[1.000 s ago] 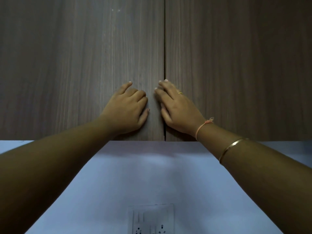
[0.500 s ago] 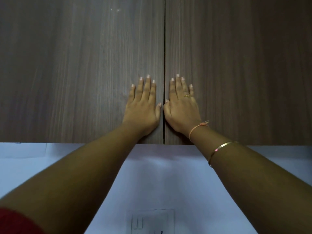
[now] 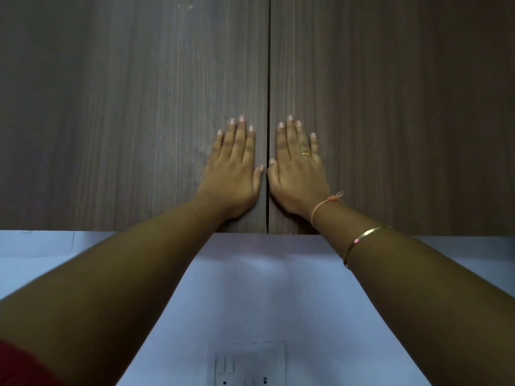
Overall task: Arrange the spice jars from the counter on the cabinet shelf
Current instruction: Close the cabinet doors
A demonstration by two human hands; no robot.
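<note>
red sleeve [image 3: 16,366] edge at bottom left. left cabinet door [image 3: 125,107] closed, dark wood grain. left hand [image 3: 232,174] lies flat on it just beside the centre seam, grip fully open, fingers straight, holding nothing. lower down, pale wall [image 3: 264,288] with a socket plate [image 3: 250,363]. right hand [image 3: 298,174] flat on the right cabinet door [image 3: 404,107], grip open and empty too (ring [image 3: 306,154] on one finger, thread band [image 3: 326,203] and bangle [image 3: 362,238] on the arm). thumbs near each other at the seam. shelf hidden behind the doors; spice jars out of view.
</note>
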